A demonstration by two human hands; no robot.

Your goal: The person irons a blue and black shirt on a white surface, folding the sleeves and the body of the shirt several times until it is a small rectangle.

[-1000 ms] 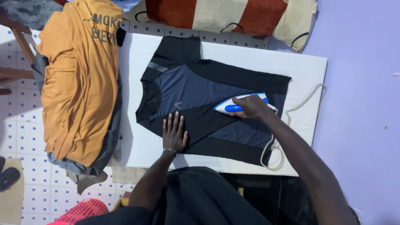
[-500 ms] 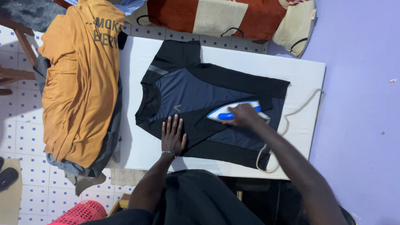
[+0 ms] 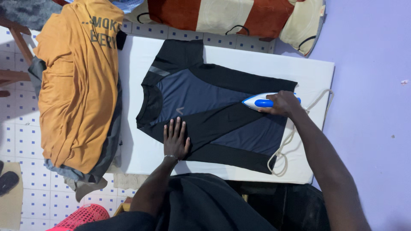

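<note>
A black and slate-blue shirt (image 3: 201, 92) lies flat on a white padded board (image 3: 308, 70). My left hand (image 3: 175, 139) presses flat on the shirt's lower black panel, fingers spread, a thin bracelet at the wrist. My right hand (image 3: 283, 104) grips the blue handle of a white and blue iron (image 3: 257, 102), which rests on the shirt near its hem end. The iron's pale cord (image 3: 295, 130) loops off the board's right side.
A mustard-yellow shirt (image 3: 77, 85) tops a pile of clothes left of the board. A striped red and cream bag (image 3: 231, 15) sits beyond the board. Lilac wall on the right, tiled floor on the left, a red basket (image 3: 81, 216) at bottom left.
My right hand has slid the iron right, toward the shirt's hem, after moving it left half a second ago. My left hand stayed pressed on the shirt.
</note>
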